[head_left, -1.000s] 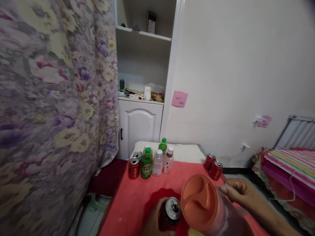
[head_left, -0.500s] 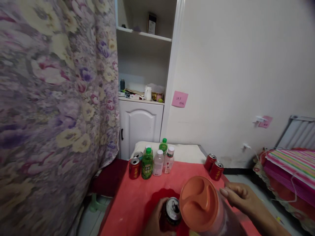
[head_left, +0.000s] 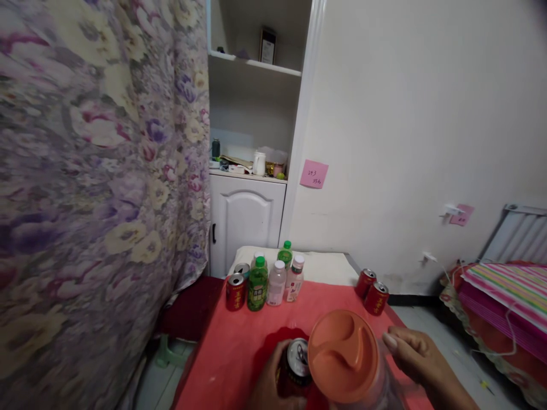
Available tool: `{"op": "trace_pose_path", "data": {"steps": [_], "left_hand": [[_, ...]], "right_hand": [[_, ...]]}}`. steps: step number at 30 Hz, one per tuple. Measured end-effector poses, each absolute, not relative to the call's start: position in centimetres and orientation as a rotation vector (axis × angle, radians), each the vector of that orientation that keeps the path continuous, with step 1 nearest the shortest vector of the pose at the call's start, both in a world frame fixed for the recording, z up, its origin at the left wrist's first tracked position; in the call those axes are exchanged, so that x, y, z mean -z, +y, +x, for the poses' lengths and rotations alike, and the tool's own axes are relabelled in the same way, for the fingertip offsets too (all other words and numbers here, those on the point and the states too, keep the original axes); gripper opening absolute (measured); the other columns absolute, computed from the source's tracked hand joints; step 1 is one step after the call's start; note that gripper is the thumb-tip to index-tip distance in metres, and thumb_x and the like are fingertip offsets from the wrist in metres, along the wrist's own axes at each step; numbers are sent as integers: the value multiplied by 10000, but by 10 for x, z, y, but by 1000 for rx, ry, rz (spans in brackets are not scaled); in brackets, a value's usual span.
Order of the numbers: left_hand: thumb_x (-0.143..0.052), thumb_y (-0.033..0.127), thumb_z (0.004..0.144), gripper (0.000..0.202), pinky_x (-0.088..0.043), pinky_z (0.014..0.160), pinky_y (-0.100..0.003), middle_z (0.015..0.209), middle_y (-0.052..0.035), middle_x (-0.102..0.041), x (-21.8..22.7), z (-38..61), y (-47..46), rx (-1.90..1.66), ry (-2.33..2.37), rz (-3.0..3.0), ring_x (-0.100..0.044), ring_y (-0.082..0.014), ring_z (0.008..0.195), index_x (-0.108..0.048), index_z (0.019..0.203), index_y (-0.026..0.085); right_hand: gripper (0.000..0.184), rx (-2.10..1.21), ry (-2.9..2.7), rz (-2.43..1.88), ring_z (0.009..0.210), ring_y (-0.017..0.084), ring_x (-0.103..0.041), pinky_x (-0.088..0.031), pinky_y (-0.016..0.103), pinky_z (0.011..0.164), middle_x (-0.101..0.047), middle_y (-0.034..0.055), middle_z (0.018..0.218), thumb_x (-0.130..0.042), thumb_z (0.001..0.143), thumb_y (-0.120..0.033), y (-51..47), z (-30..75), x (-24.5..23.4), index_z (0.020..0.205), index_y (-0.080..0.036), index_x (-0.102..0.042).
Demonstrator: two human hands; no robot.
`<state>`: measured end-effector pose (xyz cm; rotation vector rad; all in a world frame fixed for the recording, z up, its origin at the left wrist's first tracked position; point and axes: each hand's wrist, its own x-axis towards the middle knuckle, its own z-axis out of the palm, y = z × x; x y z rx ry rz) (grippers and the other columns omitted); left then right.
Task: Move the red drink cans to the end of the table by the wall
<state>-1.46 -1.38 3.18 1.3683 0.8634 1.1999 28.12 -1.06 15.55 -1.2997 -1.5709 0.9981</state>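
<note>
My left hand (head_left: 270, 378) is wrapped round a dark drink can (head_left: 298, 360) whose silver top faces up at me, its tab visible. Close against the can's right side is a clear plastic pitcher (head_left: 387, 381) with an orange lid (head_left: 342, 356), tilted toward the can. My right hand (head_left: 412, 356) is closed at the pitcher's right side, where its handle would be; the handle itself is hard to make out. The lower parts of both the can and the pitcher are cut off by the picture's bottom edge.
On the red-covered table (head_left: 231, 347) stand a red can (head_left: 236, 293), a green bottle (head_left: 257, 285), a pale bottle (head_left: 277, 285) and several others at the far left. Two red cans (head_left: 376, 299) stand at the right edge. A floral curtain (head_left: 106, 199) hangs to the left.
The pitcher's orange lid sits slightly further left over the can's edge. My right hand is a little lower in view. The whole scene has shifted slightly with the head.
</note>
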Motion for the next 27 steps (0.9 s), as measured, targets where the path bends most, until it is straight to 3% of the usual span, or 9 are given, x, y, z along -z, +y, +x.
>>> {"op": "trace_pose_path", "data": {"steps": [3,8,12,18,24,27], "left_hand": [[-942,555,571,935,-422,1183,-561,1446,-196,-670,-21,-16,-9,-1230,808,1333,-583,-442,1380,-583,1366,219],[-943,571,555,989,-381,1206,-561,1464,-188,-659,-1,-23,2,-1294,869,1317,-547,-441,1411,-547,1394,227],[-930,619,548,994,-391,1204,-554,1475,-203,-646,-7,-29,4,-1307,927,1350,-548,-456,1399,-564,1371,199],[-923,606,569,955,-379,1194,-587,1425,-201,-674,-10,-31,4,-1292,945,1349,-551,-468,1377,-554,1351,202],[-917,638,542,1030,-355,1213,-614,1486,-251,-617,-7,-33,7,-1244,1005,1336,-513,-497,1411,-506,1367,179],[-919,657,518,1061,-371,1221,-602,1487,-261,-613,-7,-32,11,-1232,1003,1311,-512,-505,1422,-496,1361,173]], "right_hand": [[690,-1009,-1545,-1284,598,116,-133,-179,317,571,-218,-83,603,-622,748,-865,-11,283,-148,557,-254,-366],[696,-1093,-1437,-1284,586,110,-108,-119,320,548,-176,-93,609,-605,733,-879,-10,291,-134,596,-270,-298],[635,-1092,-1275,-1227,619,121,-124,-119,318,554,-173,-80,676,-644,798,-769,-13,303,-124,649,-273,-276],[518,-931,-996,-1135,564,157,-350,-306,320,521,-404,-46,597,-707,768,-697,-9,321,-103,620,-265,-462],[431,-867,-910,-1062,567,197,-514,-415,355,528,-583,-10,592,-731,767,-675,4,323,-77,661,-271,-622],[455,-867,-945,-1023,564,193,-519,-416,352,528,-590,-19,596,-698,778,-713,10,321,-64,681,-275,-624]]}}
